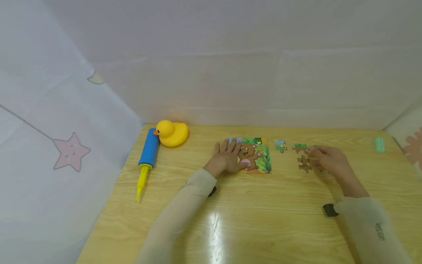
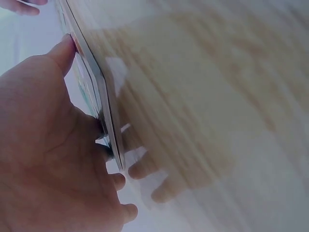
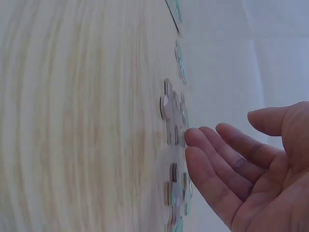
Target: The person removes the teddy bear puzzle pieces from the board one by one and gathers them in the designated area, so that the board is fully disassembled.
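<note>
A jigsaw puzzle with a brown bear picture lies on the wooden table. My left hand rests on its left part with fingers spread, covering some of the picture. The left wrist view shows the thumb and fingers on top of the puzzle's thick edge. Over to the right, my right hand hovers at several loose puzzle pieces, partly hiding them. In the right wrist view its fingers are loosely bent beside the pieces, thumb apart, nothing between them.
Between the puzzle and the loose group lies another piece. A yellow rubber duck and a blue and yellow hand pump are at the table's left. A small green bumpy object sits far right. White cloth walls stand behind.
</note>
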`<state>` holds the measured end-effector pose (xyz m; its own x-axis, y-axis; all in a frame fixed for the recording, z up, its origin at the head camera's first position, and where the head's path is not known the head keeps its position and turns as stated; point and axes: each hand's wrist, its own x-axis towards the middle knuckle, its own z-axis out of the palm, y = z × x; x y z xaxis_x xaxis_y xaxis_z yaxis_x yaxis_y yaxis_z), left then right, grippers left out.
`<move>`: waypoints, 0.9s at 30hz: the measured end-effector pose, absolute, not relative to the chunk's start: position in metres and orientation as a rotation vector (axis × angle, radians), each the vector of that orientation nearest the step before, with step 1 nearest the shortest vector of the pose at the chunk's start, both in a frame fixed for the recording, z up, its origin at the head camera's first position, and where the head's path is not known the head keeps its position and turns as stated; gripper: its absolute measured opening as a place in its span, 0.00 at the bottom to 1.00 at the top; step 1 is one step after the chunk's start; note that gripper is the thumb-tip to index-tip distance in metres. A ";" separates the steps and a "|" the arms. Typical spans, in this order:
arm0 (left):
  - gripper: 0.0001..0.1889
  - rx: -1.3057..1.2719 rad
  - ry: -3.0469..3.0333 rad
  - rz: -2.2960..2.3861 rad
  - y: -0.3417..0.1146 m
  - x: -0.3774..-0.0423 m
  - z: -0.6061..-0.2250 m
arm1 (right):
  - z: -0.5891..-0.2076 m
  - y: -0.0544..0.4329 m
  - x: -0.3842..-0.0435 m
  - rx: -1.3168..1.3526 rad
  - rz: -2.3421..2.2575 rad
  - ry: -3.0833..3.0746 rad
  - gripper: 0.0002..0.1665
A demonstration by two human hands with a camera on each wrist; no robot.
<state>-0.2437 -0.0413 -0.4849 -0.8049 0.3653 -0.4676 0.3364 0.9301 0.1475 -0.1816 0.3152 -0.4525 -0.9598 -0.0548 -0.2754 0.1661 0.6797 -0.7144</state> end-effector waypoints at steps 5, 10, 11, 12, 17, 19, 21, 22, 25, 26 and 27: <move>0.50 0.519 2.613 0.090 -0.041 -0.237 -0.474 | -0.450 0.305 -0.184 0.097 -1.280 2.556 0.49; 0.49 0.541 2.654 0.088 -0.041 -0.231 -0.465 | -0.449 0.289 -0.189 0.061 -1.428 2.454 0.40; 0.49 0.540 2.659 0.091 -0.041 -0.232 -0.466 | -0.450 0.284 -0.191 0.051 -1.439 2.438 0.40; 0.49 0.537 2.664 0.098 -0.040 -0.232 -0.467 | -0.450 0.280 -0.192 0.046 -1.442 2.427 0.40; 0.50 0.548 2.682 0.199 -0.042 -0.236 -0.473 | -0.450 0.256 -0.199 0.043 -1.446 2.378 0.40; 0.51 0.567 2.707 0.234 -0.045 -0.237 -0.473 | -0.451 0.246 -0.202 0.029 -1.487 2.343 0.38; 0.52 0.580 2.723 0.260 -0.049 -0.237 -0.471 | -0.452 0.237 -0.204 0.012 -1.542 2.291 0.36; 0.53 0.585 2.726 0.258 -0.051 -0.238 -0.469 | -0.452 0.233 -0.206 -0.008 -1.568 2.263 0.35; 0.54 0.587 2.712 0.244 -0.058 -0.237 -0.464 | -0.454 0.220 -0.210 -0.013 -1.621 2.189 0.32; 0.54 0.583 2.705 0.229 -0.060 -0.238 -0.463 | -0.454 0.216 -0.211 -0.014 -1.624 2.173 0.32; 0.55 0.578 2.699 0.214 -0.062 -0.238 -0.462 | -0.454 0.212 -0.212 -0.023 -1.620 2.164 0.32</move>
